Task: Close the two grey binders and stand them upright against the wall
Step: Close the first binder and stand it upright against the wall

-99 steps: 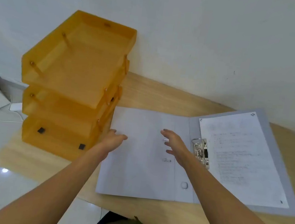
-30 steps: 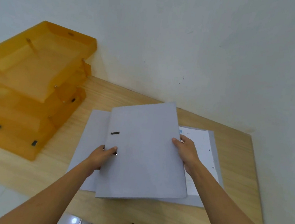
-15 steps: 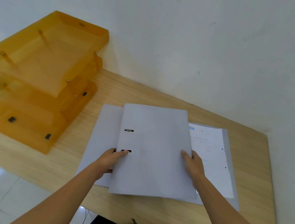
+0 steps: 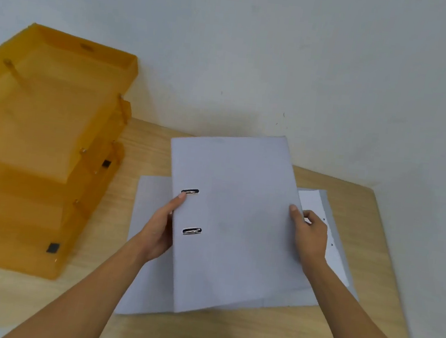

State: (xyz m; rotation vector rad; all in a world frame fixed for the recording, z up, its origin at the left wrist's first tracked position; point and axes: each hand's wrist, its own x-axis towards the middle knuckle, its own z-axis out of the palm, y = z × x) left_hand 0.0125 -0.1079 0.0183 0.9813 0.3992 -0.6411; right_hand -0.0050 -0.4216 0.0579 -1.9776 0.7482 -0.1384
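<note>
A closed grey binder is held above the desk, its far end tilted up toward the wall. My left hand grips its spine side beside two metal slots. My right hand grips its right edge. Beneath it a second grey binder lies open flat on the wooden desk, with white punched paper showing at its right. Most of the open binder is hidden by the held one.
An orange translucent stack of letter trays stands at the left of the desk, against the white wall. The wall turns a corner at the right. The desk's right edge runs close to the open binder.
The top binder was shut, then gripped on both sides. Since half a second ago it has risen off the lower binder, its far end tipping up toward the wall.
</note>
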